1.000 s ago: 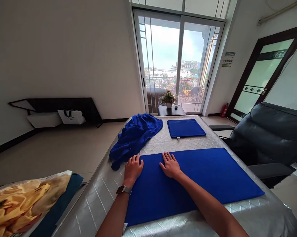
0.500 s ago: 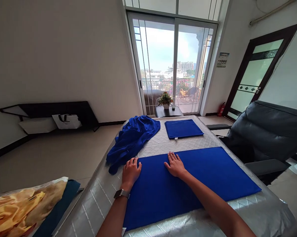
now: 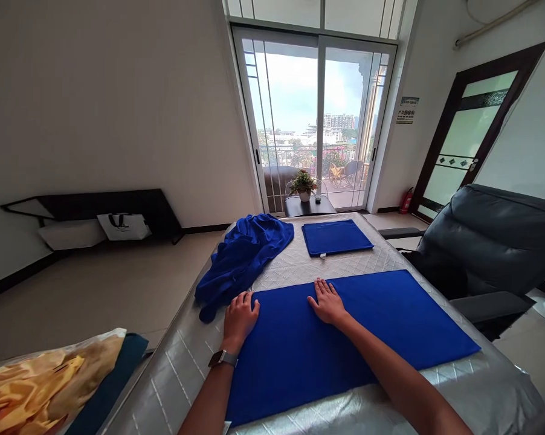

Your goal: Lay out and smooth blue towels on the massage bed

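Observation:
A blue cloth (image 3: 290, 356), laid flat as a long rectangle, covers the near part of the silver quilted mattress (image 3: 186, 374). My left hand (image 3: 240, 317) rests on its far left corner, fingers over the edge and thumb apart. My right hand (image 3: 328, 302) lies flat on the cloth near its far edge, fingers stretched out. Beyond my left hand is a crumpled blue cloth (image 3: 249, 254) in a loose heap. A neatly folded blue cloth (image 3: 337, 236) with a small white tag lies farther back on the right.
A black armchair (image 3: 508, 241) stands close along the right side. At the lower left lies a yellow-patterned fabric item (image 3: 37, 386). A small black table (image 3: 311, 206) with a potted plant (image 3: 303, 183) is beyond the mattress. A white bag (image 3: 124, 226) sits by the left wall.
My right hand has slid slightly to the right along the cloth, staying flat. My left hand remains at the corner. The cloths look the same.

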`<state>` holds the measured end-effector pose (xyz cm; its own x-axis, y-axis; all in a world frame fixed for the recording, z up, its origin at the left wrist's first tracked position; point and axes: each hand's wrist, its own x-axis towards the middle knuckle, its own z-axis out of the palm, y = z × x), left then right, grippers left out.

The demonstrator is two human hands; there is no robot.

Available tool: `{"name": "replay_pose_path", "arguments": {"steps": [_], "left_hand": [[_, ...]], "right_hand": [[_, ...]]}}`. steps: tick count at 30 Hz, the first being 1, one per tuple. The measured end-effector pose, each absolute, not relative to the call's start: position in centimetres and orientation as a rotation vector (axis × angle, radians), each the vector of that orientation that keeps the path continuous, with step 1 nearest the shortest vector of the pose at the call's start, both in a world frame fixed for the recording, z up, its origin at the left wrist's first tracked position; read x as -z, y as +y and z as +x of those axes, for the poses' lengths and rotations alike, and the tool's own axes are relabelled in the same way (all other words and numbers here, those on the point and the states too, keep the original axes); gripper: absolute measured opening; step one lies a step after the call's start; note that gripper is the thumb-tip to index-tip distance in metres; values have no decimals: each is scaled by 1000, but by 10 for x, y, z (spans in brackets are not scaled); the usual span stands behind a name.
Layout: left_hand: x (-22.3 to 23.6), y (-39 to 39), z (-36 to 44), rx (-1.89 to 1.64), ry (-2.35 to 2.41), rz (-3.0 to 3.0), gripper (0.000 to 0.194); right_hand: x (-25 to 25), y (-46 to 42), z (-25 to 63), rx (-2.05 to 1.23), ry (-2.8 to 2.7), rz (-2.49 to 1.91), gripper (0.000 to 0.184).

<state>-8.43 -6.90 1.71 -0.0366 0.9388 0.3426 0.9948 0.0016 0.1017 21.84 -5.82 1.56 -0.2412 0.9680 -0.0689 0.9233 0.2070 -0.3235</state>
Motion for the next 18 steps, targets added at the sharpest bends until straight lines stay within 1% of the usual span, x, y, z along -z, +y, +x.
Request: {"name": "replay_pose_path", "arguments": {"steps": [8,18], "left_hand": [[-16,-69,-84,464,-2082,-2041,43],[-16,-68,-84,439,-2074,-2043,44]], "right_hand": [[-10,-52,259,-373,-2251,-1993,82],[-11,-50,266,-391,-2252,-1992,82]]}}
